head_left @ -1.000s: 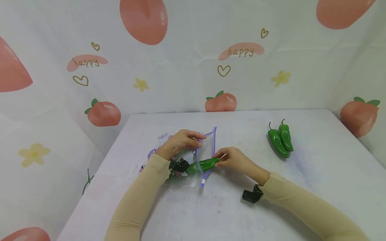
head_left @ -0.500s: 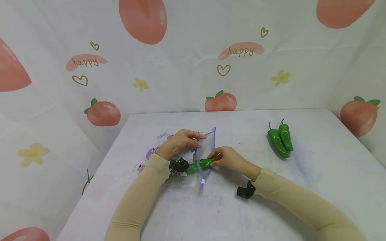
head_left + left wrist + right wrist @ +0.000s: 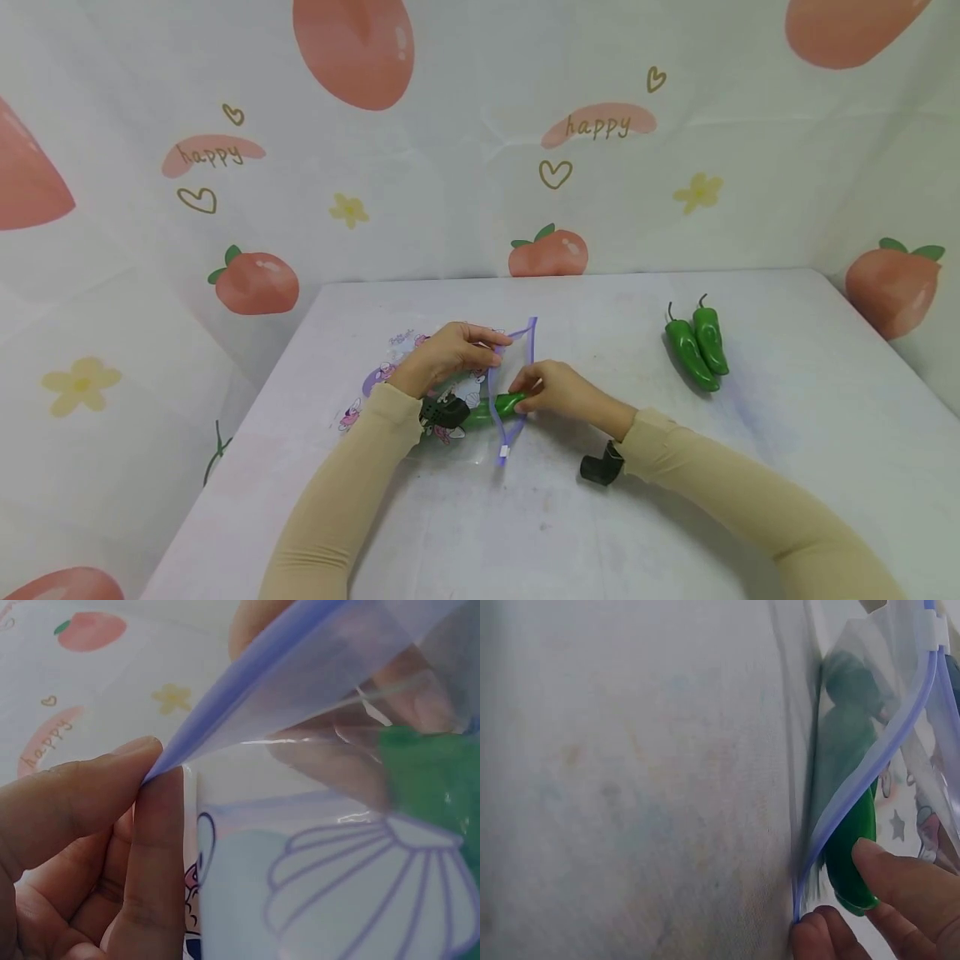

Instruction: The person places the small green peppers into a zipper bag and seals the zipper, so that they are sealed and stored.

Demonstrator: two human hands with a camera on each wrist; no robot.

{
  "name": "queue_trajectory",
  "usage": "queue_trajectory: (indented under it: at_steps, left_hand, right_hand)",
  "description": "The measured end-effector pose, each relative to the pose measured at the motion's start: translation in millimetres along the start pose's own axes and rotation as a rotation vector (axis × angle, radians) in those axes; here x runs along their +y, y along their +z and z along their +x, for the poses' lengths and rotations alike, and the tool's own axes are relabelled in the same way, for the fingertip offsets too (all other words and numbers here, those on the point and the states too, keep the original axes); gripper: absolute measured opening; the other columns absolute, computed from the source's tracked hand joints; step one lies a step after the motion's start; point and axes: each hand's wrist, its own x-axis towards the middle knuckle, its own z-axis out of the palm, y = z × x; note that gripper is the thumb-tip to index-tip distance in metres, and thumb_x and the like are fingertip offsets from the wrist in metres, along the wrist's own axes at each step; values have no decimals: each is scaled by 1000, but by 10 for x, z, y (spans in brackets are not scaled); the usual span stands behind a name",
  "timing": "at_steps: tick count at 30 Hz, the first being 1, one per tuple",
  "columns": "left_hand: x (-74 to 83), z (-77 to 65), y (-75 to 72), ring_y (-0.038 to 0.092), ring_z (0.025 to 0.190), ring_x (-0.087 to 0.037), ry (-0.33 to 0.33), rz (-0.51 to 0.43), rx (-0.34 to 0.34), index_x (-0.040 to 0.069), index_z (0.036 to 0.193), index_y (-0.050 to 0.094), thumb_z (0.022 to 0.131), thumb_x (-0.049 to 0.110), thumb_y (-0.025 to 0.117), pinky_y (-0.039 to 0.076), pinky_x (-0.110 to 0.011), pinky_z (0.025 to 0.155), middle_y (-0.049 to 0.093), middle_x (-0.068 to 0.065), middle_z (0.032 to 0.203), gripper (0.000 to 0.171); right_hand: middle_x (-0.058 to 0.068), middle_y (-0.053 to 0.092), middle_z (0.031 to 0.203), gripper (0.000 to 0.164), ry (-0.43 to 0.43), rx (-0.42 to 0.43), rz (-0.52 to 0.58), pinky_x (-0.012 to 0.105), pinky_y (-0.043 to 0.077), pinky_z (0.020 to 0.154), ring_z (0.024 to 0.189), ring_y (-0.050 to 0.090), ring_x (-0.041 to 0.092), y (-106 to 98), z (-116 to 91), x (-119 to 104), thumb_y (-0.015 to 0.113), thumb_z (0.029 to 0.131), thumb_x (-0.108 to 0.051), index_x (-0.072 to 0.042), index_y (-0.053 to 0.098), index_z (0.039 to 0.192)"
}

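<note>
A clear zip bag (image 3: 480,454) with purple edging and cartoon prints lies on the table, its mouth facing right and held apart. My left hand (image 3: 450,354) pinches the purple rim (image 3: 225,697) between thumb and finger. With thumb and fingers, my right hand (image 3: 558,396) grips the end of a green chili pepper (image 3: 853,855) at the bag's mouth. Most of that pepper is inside, showing green through the film. In the right wrist view, a white slider (image 3: 932,631) sits at one end of the zip.
Two more green peppers (image 3: 693,346) lie side by side at the back right of the table (image 3: 600,550). A fruit-printed cloth (image 3: 450,167) hangs behind the table and at its sides. A black camera (image 3: 600,467) is on the right wrist.
My right hand has moved left, sliding the pepper deeper into the bag. My left hand stays in place on the rim, and the two peppers at the right have not moved.
</note>
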Motion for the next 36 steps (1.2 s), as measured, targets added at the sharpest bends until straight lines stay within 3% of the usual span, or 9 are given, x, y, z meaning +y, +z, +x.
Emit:
queue_trajectory:
  at_steps: [13, 21, 27, 36]
  left_hand:
    - [-21, -3, -12, 51, 67, -12, 6, 0, 0, -5, 125, 62, 86, -2, 67, 47, -23, 64, 60, 1, 82, 39]
    - [-19, -10, -9, 51, 66, -12, 0, -8, -8, -8, 128, 58, 87, -2, 66, 48, -23, 64, 60, 1, 81, 42]
    - [0, -21, 4, 51, 67, -12, -18, 4, 6, -7, 128, 58, 87, -1, 67, 48, -23, 65, 59, 1, 83, 43]
    - [7, -37, 11, 53, 67, -13, -2, -17, 10, -9, 127, 58, 86, -2, 68, 48, -24, 64, 61, 0, 84, 43]
  right_hand:
    - [8, 71, 98, 26, 20, 5, -9, 25, 53, 71, 89, 64, 17, -14, 51, -7, 79, 80, -13, -3, 70, 103]
    - [11, 70, 104, 33, 31, 14, 38, 33, 55, 80, 99, 67, 26, -88, -31, -5, 78, 81, -14, -3, 66, 110]
    - [17, 68, 111, 33, 13, 40, 61, 37, 56, 84, 103, 67, 30, -298, -151, -28, 75, 84, -11, -1, 64, 114]
    - [20, 62, 123, 40, -2, 174, 26, 42, 53, 90, 111, 63, 33, -701, -427, 17, 74, 86, -16, -3, 61, 122]
